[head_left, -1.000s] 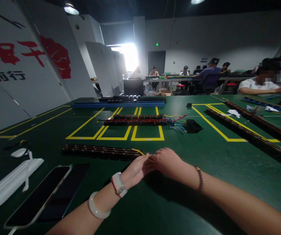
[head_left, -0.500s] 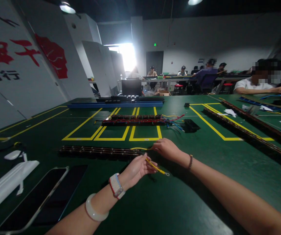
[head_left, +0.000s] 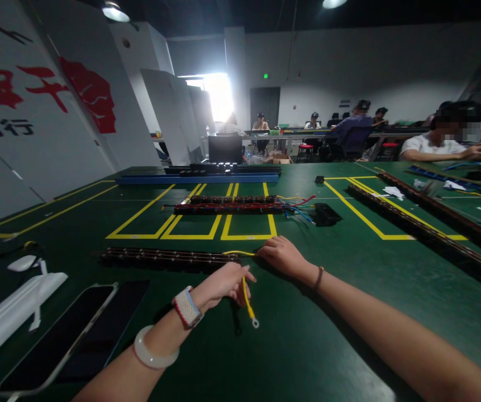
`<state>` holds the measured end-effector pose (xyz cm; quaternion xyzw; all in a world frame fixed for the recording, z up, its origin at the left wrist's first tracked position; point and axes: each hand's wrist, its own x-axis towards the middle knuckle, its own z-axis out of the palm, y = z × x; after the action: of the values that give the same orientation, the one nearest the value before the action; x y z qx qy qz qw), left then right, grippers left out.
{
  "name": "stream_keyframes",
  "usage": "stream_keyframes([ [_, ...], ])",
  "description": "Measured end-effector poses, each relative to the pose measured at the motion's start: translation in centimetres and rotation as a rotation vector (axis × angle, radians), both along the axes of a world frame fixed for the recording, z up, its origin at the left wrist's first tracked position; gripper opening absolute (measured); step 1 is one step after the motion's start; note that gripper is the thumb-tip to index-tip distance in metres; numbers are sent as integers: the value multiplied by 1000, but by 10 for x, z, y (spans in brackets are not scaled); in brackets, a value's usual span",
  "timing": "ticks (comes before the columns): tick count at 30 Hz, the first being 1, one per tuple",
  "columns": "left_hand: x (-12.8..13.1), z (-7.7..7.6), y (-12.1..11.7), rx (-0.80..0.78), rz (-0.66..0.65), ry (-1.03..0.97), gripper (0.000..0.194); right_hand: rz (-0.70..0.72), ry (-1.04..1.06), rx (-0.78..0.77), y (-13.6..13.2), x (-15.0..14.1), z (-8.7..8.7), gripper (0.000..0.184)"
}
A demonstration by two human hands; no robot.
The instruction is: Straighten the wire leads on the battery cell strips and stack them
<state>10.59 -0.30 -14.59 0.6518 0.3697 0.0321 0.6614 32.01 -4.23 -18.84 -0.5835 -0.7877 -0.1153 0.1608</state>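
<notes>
A long dark strip with metal rods (head_left: 165, 258) lies across the green table in front of me. From its right end a yellow wire (head_left: 240, 253) runs into the closed fingers of my right hand (head_left: 281, 257), low over the table. My left hand (head_left: 222, 283), just right of the strip's end, is closed on a yellow cable with a ring terminal (head_left: 248, 304); the terminal end hangs down toward me. Whether both yellow lengths are one wire I cannot tell, as my left hand covers part of the strip's end.
To the left lie a white stand-like object (head_left: 18, 315) and a phone-like dark panel (head_left: 62, 335). Beyond the strip sit a wired bundle (head_left: 227, 207) and a black box (head_left: 326, 214). Long strips (head_left: 416, 223) lie at right, near a seated person (head_left: 437, 146). Yellow tape (head_left: 190, 238) marks the tabletop.
My left hand has turned and shifted slightly left; the ring-terminal end has swung down and left, from slanting right to hanging. My right hand has moved a little left.
</notes>
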Motion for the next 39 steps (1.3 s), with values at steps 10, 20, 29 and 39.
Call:
stream_keyframes([
  [10, 2, -18, -11, 549, 148, 23, 34, 23, 54, -31, 3, 1, -1, 23],
  [20, 5, -25, -12, 588, 195, -120, 27, 83, 282, -287, -11, -21, 24, 86],
  [29, 8, -19, -20, 439, -71, -146, 47, 63, 394, -467, 2, -1, 24, 45],
  [39, 13, -23, -18, -296, -1, -305, 42, 29, 537, -496, -3, -12, 23, 20],
])
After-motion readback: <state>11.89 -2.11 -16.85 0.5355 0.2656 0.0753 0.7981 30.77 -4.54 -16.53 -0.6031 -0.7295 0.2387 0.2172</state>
